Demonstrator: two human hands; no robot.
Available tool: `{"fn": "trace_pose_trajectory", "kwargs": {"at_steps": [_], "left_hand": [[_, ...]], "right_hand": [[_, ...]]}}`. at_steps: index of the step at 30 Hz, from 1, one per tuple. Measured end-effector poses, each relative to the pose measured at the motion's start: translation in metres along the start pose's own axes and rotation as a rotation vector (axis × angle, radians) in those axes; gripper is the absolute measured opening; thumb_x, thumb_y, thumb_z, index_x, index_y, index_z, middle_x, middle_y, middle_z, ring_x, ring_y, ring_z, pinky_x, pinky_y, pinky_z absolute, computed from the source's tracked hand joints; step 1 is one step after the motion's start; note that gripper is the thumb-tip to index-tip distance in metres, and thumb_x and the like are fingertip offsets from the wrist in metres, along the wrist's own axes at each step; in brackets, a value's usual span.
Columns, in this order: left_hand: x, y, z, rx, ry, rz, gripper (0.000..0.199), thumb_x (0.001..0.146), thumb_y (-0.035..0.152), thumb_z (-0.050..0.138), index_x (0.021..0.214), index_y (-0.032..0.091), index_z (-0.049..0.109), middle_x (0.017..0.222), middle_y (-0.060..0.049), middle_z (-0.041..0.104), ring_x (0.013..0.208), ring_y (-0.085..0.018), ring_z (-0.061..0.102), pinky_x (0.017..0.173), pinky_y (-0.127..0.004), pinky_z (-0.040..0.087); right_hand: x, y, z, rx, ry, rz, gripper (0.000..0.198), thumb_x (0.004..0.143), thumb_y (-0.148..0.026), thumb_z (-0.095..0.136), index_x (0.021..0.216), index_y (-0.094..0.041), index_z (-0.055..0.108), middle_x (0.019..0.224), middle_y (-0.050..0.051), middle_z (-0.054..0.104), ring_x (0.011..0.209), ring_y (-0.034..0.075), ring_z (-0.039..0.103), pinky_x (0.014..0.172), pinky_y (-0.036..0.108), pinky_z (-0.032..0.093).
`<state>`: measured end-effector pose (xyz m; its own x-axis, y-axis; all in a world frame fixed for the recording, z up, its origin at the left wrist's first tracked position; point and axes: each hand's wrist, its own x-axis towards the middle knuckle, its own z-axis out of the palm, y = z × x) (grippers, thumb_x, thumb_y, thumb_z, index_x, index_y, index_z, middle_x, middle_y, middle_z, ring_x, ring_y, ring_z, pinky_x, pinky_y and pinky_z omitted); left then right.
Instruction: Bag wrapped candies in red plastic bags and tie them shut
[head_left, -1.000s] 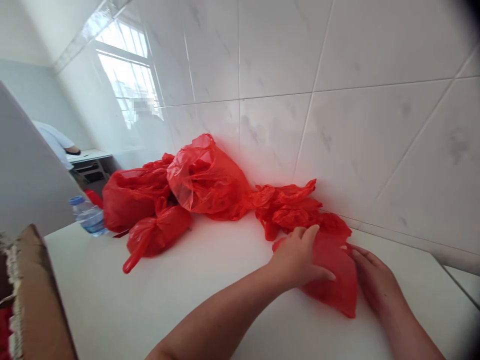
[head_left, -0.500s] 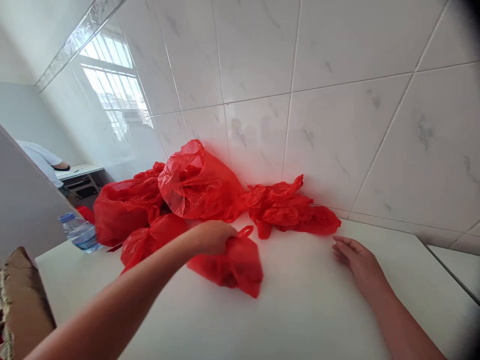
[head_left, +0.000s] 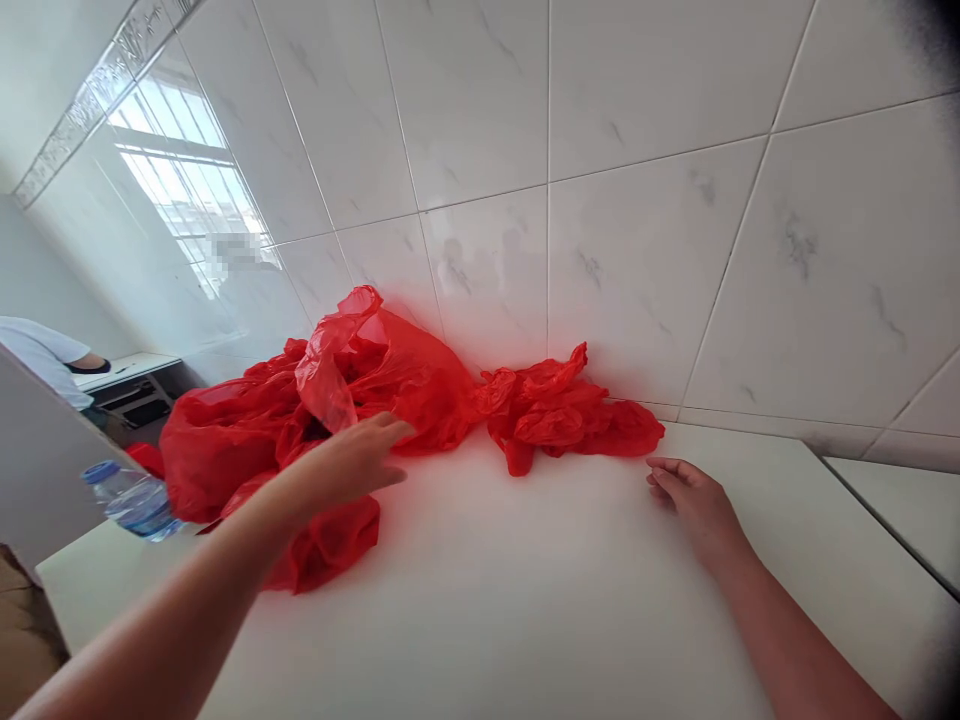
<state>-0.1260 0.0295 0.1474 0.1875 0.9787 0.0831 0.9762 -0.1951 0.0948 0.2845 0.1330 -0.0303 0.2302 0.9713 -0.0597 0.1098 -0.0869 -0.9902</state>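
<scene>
My left hand reaches over the near edge of a pile of red plastic bags, its fingers stretched out and apart, holding nothing. Just below it lies a filled red plastic bag, partly hidden by my forearm. Behind my fingers stands a large, puffed-up red bag against the wall. My right hand is low over the white tabletop, its fingers loosely bent with nothing visible in them. It is nearest to the right end of a crumpled heap of red bags.
A clear plastic bottle with a blue cap stands left of the bags. Cardboard shows at lower left. A white tiled wall backs the white table. Another person in a white sleeve is at far left.
My left hand has let go of the red bag, which now lies further left, and its fingers have opened. My right hand keeps nearly the same pose. The view has shifted slightly.
</scene>
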Motion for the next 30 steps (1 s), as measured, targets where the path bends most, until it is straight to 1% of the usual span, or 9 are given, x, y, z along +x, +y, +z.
{"fn": "trace_pose_trajectory", "kwargs": {"at_steps": [3,5,8,11,18,22,25,28,30], "left_hand": [[0.044,0.029,0.029,-0.009,-0.026,0.144,0.034,0.077,0.027,0.060,0.110,0.028,0.064,0.132,-0.006,0.051,0.116,-0.027,0.051,0.092,-0.037,0.043],[0.074,0.038,0.051,-0.014,0.016,0.150,0.027,0.076,0.024,0.060,0.102,0.027,0.067,0.144,-0.005,0.041,0.131,-0.030,0.037,0.101,-0.043,0.036],[0.111,0.038,0.080,-0.031,0.084,0.082,0.027,0.067,0.019,0.069,0.094,0.025,0.070,0.146,-0.008,0.041,0.137,-0.039,0.026,0.104,-0.054,0.030],[0.130,0.031,0.093,-0.075,0.206,-0.018,0.032,0.063,0.010,0.069,0.093,0.020,0.070,0.141,-0.013,0.047,0.134,-0.043,0.030,0.102,-0.059,0.029],[0.108,0.049,0.071,-0.328,0.631,-0.103,0.029,0.083,0.016,0.046,0.109,0.018,0.060,0.128,-0.012,0.056,0.116,-0.026,0.053,0.095,-0.038,0.043],[0.076,0.079,0.071,-0.519,0.741,-0.063,0.024,0.085,0.023,0.046,0.103,0.019,0.061,0.104,-0.006,0.065,0.093,-0.019,0.062,0.080,-0.029,0.047],[0.056,0.106,0.088,-0.624,0.726,-0.012,0.012,0.080,0.021,0.053,0.088,0.019,0.062,0.086,-0.003,0.066,0.078,-0.016,0.061,0.071,-0.025,0.047],[0.041,0.133,0.114,-0.766,0.627,0.044,0.006,0.075,0.015,0.056,0.073,0.020,0.059,0.076,-0.001,0.060,0.068,-0.014,0.055,0.062,-0.023,0.042],[0.033,0.148,0.132,-0.882,0.523,0.068,0.011,0.072,0.011,0.056,0.068,0.021,0.055,0.073,0.000,0.057,0.065,-0.014,0.051,0.059,-0.023,0.038]], "right_hand": [[-0.002,-0.001,0.001,-0.010,-0.004,-0.014,0.039,0.067,-0.038,0.061,0.100,-0.019,0.066,0.085,0.003,0.066,0.072,0.015,0.060,0.069,0.029,0.051],[-0.002,-0.002,0.002,-0.012,-0.006,-0.031,0.039,0.066,-0.039,0.061,0.099,-0.018,0.066,0.084,0.004,0.066,0.071,0.016,0.061,0.067,0.029,0.051],[-0.003,-0.004,0.002,-0.017,-0.007,-0.060,0.039,0.065,-0.040,0.061,0.095,-0.017,0.067,0.081,0.006,0.068,0.068,0.017,0.062,0.064,0.029,0.051],[-0.003,-0.006,0.003,-0.028,-0.009,-0.079,0.037,0.066,-0.040,0.059,0.093,-0.017,0.067,0.080,0.006,0.068,0.067,0.017,0.062,0.062,0.028,0.051],[-0.002,-0.005,0.008,-0.074,-0.018,-0.094,0.030,0.073,-0.036,0.052,0.094,-0.019,0.065,0.085,0.004,0.067,0.071,0.017,0.063,0.064,0.028,0.051],[-0.020,-0.016,0.017,-0.140,0.061,-0.173,0.032,0.082,-0.046,0.046,0.093,-0.021,0.063,0.081,0.004,0.064,0.073,0.019,0.061,0.069,0.033,0.049],[-0.050,-0.027,0.034,-0.197,0.114,-0.382,0.039,0.085,-0.050,0.047,0.112,-0.022,0.055,0.096,0.005,0.061,0.081,0.020,0.059,0.076,0.035,0.047],[-0.084,-0.029,0.052,-0.242,0.073,-0.838,0.064,0.082,-0.044,0.057,0.136,-0.021,0.033,0.127,0.014,0.048,0.108,0.027,0.052,0.089,0.043,0.046],[-0.102,-0.027,0.060,-0.272,0.021,-1.034,0.078,0.080,-0.038,0.063,0.143,-0.022,0.021,0.141,0.017,0.033,0.126,0.032,0.040,0.098,0.051,0.041]]}}
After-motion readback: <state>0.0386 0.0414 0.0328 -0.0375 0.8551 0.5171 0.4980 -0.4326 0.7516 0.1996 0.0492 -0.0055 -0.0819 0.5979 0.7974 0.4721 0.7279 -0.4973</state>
